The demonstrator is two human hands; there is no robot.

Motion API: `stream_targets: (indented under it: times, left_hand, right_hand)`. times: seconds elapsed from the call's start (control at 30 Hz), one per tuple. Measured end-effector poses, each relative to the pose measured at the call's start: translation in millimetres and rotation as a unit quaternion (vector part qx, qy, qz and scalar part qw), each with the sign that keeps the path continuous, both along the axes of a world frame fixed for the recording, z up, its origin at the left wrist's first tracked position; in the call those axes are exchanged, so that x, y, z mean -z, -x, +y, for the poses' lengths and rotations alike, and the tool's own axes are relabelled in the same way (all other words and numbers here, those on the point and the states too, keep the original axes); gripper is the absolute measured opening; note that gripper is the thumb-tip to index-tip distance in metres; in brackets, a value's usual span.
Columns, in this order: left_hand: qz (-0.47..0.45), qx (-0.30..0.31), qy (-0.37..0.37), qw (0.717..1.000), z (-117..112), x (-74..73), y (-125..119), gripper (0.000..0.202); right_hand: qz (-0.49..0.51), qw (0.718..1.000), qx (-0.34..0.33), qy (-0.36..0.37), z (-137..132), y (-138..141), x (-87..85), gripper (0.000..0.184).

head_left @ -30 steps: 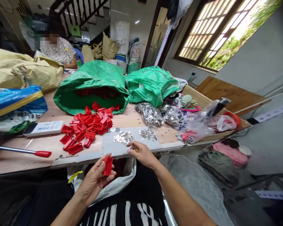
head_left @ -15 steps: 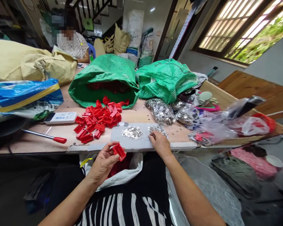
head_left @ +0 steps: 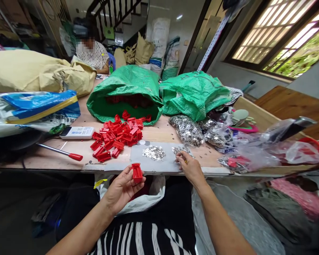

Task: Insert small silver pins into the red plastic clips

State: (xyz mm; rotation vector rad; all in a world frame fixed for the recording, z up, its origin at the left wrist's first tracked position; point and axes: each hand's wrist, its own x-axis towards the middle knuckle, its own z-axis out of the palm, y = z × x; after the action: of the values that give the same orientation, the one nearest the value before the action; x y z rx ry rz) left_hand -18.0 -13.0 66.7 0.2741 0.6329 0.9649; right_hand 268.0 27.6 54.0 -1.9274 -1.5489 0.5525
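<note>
While the left grip point(head_left: 119, 189) clamps one red plastic part point(head_left: 137, 173), the right grip point(head_left: 190, 170) hangs just at the smaller of two metal piles point(head_left: 154, 153); whether its fingertips pinch anything cannot be told. Work appears midway: beyond the left grip on the bench point(head_left: 159, 132), an overlapping red heap point(head_left: 117, 134), uncountable, looks unworked. Two green sacks point(head_left: 130, 76) stand farther out, one holding more red parts; the white bag point(head_left: 157, 198) below shows no countable finished pieces.

Daylight glares through the right-hand window point(head_left: 271, 38); lower left is dark, edges stretched.
</note>
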Motion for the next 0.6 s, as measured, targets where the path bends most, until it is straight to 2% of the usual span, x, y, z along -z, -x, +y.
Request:
stream_targets:
  times: [0.07,0.2,0.4,0.5,0.6]
  left_hand:
    - [-0.010,-0.003,0.030,0.999,0,3.1,-1,0.017]
    - [-0.014,-0.008,0.060,0.998,0,6.5,-3,0.016]
    - [0.003,0.000,0.056,0.998,-2,4.5,-5,0.017]
    - [0.014,0.011,0.059,0.998,-3,3.5,-6,0.018]
    - [0.014,0.020,0.053,0.998,-5,3.7,-8,0.017]
  right_hand:
    - [0.029,0.999,-0.024,-0.006,0,7,0.1,0.017]
    - [0.032,0.992,-0.104,-0.058,-3,34,-5.7,0.014]
    - [0.101,0.952,-0.288,-0.020,-13,76,-34.3,0.011]
    - [0.079,0.937,-0.339,-0.029,-11,87,-45.0,0.011]
    - [0.038,0.920,-0.387,-0.046,-8,92,-47.9,0.009]
